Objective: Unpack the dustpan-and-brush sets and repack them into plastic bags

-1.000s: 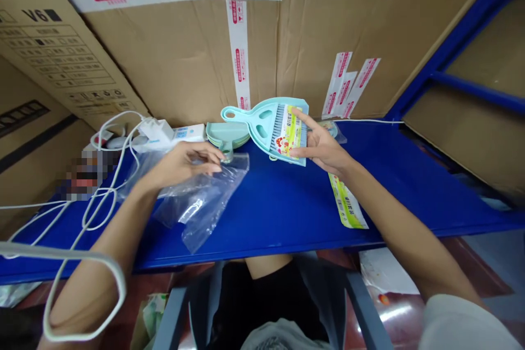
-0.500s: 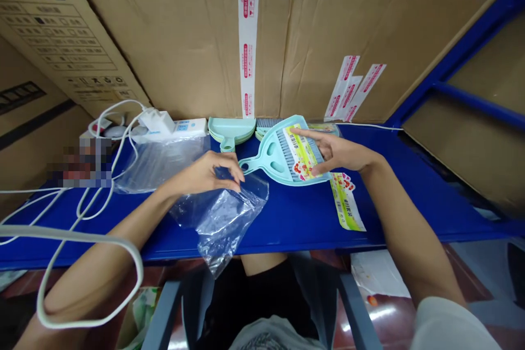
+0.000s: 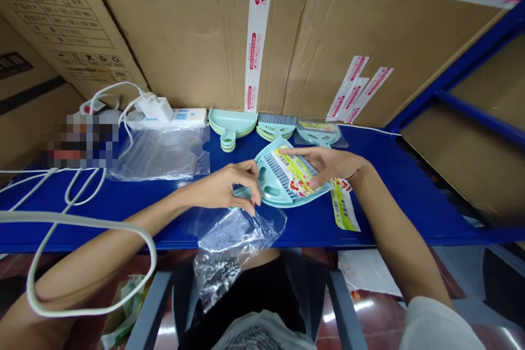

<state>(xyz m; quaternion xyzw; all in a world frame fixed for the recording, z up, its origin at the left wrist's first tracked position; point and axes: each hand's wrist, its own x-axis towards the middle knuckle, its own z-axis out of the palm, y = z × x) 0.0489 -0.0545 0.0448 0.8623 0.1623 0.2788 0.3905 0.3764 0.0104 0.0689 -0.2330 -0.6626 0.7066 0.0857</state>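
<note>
A light-green dustpan [image 3: 269, 178] with a grey-bristled brush on it and a yellow-white label card [image 3: 292, 171] lies tilted above the blue table. My right hand [image 3: 334, 167] grips its right side, fingers over the card and brush. My left hand [image 3: 238, 186] pinches the edge of a clear plastic bag [image 3: 233, 235], beside the dustpan's handle, which is partly hidden behind the fingers. The bag droops over the table's front edge. Another label card [image 3: 344, 210] lies flat under my right wrist.
Stacked dustpans [image 3: 232, 123], brushes [image 3: 276, 127] and a bagged set [image 3: 318, 132] stand along the back. Flat clear bags [image 3: 164, 156] lie at the left, near a power strip [image 3: 188, 117] and white cables [image 3: 88, 219]. Cardboard [image 3: 184, 38] walls the back.
The dustpan and my right hand have moved slightly down and left. My left hand has moved right and down with the bag, now overlapping the handle. The camera view has shifted too.
</note>
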